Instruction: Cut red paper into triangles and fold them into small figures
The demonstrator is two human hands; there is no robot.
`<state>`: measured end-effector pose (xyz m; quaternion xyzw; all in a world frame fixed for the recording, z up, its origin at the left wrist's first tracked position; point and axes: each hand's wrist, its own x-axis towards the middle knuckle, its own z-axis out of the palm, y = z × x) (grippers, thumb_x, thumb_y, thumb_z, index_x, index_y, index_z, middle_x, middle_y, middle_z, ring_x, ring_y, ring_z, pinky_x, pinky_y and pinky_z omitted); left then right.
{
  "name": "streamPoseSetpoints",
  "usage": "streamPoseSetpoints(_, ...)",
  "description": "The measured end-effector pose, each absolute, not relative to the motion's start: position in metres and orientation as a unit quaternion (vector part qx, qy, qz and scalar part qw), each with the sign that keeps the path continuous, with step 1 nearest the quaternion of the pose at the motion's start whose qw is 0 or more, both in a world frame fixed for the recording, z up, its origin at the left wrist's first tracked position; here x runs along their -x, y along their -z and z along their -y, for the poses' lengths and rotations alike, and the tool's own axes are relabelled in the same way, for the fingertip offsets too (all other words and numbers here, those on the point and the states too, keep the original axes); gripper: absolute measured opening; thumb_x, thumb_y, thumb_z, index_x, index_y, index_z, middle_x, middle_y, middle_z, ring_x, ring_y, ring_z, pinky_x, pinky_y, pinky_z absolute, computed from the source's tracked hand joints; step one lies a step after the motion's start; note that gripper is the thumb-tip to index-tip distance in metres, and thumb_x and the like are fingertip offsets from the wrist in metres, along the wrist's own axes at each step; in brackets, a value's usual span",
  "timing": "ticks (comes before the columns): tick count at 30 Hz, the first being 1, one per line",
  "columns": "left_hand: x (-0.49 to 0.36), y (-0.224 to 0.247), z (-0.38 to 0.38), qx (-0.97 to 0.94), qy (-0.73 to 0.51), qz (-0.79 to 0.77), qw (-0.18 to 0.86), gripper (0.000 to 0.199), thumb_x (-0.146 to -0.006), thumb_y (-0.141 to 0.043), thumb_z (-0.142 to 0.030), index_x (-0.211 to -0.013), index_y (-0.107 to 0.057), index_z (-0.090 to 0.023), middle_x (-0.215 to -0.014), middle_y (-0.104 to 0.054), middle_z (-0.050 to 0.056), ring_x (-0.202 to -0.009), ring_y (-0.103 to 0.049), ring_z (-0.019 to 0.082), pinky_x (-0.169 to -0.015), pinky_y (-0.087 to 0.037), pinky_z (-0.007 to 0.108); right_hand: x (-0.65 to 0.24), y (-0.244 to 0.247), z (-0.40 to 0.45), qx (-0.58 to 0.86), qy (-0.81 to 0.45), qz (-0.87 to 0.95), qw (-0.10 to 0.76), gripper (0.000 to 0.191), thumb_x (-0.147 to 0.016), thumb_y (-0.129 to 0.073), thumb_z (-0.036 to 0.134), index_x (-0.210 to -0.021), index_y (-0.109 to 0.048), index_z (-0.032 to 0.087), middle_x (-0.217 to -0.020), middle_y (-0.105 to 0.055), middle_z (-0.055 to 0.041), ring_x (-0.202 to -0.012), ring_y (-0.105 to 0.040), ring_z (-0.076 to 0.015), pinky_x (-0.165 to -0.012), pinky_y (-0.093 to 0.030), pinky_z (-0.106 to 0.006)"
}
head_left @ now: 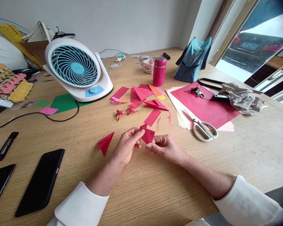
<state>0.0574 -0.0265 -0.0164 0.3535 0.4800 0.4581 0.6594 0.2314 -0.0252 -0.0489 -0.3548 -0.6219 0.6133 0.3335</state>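
Between my two hands is a small piece of folded red paper (148, 135), with crease lines on its face and a point sticking up at the top. My left hand (129, 142) pinches its left side, thumb on the front. At the lower right corner, my right hand (166, 148) grips it between thumb and fingers. A second folded red paper (106, 143) lies on the wood table to the left of my hands. Beyond them are red paper strips (152, 117), folded red pieces (157, 104) and two small red origami figures (131, 109).
A white fan (74, 67) stands at the back left. White-handled scissors (204, 128) rest on red paper sheets (202, 103) at the right, near keys (195, 91). A pink flask (159, 71) and blue bag (193, 59) stand behind. Phones (41, 182) lie at the left.
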Motion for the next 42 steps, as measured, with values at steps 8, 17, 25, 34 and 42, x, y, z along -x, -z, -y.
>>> streamPoseSetpoints(8, -0.059, 0.016, 0.026, -0.4, -0.461, -0.479, 0.631, 0.031, -0.072, -0.078, -0.04, -0.071, -0.059, -0.016, -0.065, -0.053, -0.004, -0.056, -0.042, 0.006, -0.053, -0.038, 0.019, -0.232, 0.043, 0.028, 0.347, -0.614, 0.639, 0.309, 0.051, -0.082, -0.065, 0.062, -0.063, -0.055, 0.015, -0.055, -0.044, 0.0043, -0.05, -0.035, -0.0075, -0.048, -0.024, -0.023)
streamPoseSetpoints(17, -0.056, 0.016, 0.024, -0.56, -0.39, -0.52, 0.514, 0.033, -0.081, -0.069, -0.043, -0.065, -0.058, -0.016, -0.061, -0.05, -0.004, -0.058, -0.041, 0.009, -0.057, -0.035, 0.023, -0.238, 0.035, 0.015, 0.373, -0.606, 0.577, 0.401, 0.043, -0.081, -0.067, 0.06, -0.078, -0.059, 0.018, -0.071, -0.056, 0.001, -0.064, -0.048, -0.0115, -0.061, -0.038, -0.025)
streamPoseSetpoints(25, -0.057, 0.022, 0.026, -0.567, -0.378, -0.512, 0.523, 0.029, -0.079, -0.07, -0.044, -0.075, -0.064, -0.016, -0.067, -0.058, -0.001, -0.061, -0.049, 0.011, -0.056, -0.039, 0.023, -0.233, 0.045, 0.014, 0.369, -0.62, 0.543, 0.43, 0.043, -0.078, -0.072, 0.057, -0.069, -0.057, 0.018, -0.063, -0.052, 0.0028, -0.058, -0.044, -0.0103, -0.058, -0.035, -0.025)
streamPoseSetpoints(34, -0.066, 0.02, 0.029, -0.49, -0.407, -0.507, 0.581, 0.025, -0.077, -0.072, -0.038, -0.079, -0.068, -0.013, -0.072, -0.063, 0.002, -0.064, -0.051, 0.011, -0.056, -0.042, 0.022, -0.235, 0.048, 0.014, 0.393, -0.609, 0.535, 0.434, 0.044, -0.077, -0.073, 0.059, -0.07, -0.056, 0.018, -0.061, -0.05, 0.0036, -0.057, -0.041, -0.0102, -0.056, -0.032, -0.025)
streamPoseSetpoints(42, -0.061, 0.017, 0.027, -0.452, -0.415, -0.504, 0.607, 0.028, -0.075, -0.074, -0.042, -0.081, -0.067, -0.015, -0.078, -0.064, 0.001, -0.064, -0.052, 0.01, -0.057, -0.045, 0.021, -0.236, 0.044, 0.014, 0.385, -0.613, 0.524, 0.45, 0.039, -0.083, -0.068, 0.056, -0.09, -0.056, 0.02, -0.074, -0.057, 0.0018, -0.061, -0.051, -0.0112, -0.06, -0.043, -0.026)
